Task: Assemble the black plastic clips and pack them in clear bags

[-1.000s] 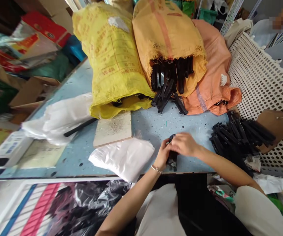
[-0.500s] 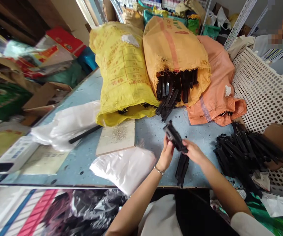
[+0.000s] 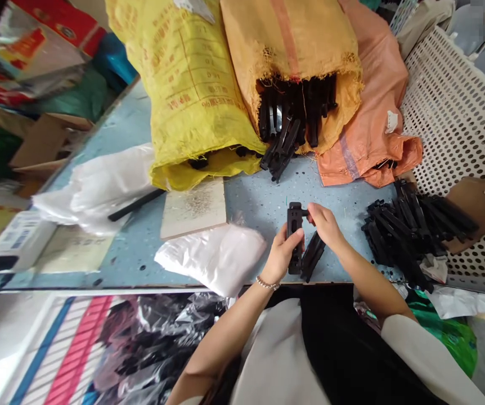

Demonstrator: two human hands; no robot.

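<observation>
A black slotted plastic part point(image 3: 295, 216) stands lengthwise in my left hand point(image 3: 282, 253), whose thumb lies across its lower half. My right hand point(image 3: 326, 225) pinches a short black peg point(image 3: 305, 213) that sticks out from the part's upper right side. Just right of the held part, another long black plastic piece point(image 3: 313, 256) rests on the blue table point(image 3: 259, 191), partly behind my hands. Farther right lies a heap of similar black pieces point(image 3: 411, 230). More of them spill from the mouth of the orange sack point(image 3: 293, 56).
A yellow sack point(image 3: 192, 84) stands left of the orange one, a salmon sack point(image 3: 373, 101) to its right. Clear plastic bags point(image 3: 212, 259) and a pale board point(image 3: 194, 208) lie to my left. A perforated white basket point(image 3: 457, 112) borders the right side.
My view has tipped downward. The black part has turned from slanted to nearly upright in my left hand, and my right hand has shifted from its lower end to the peg near its top.
</observation>
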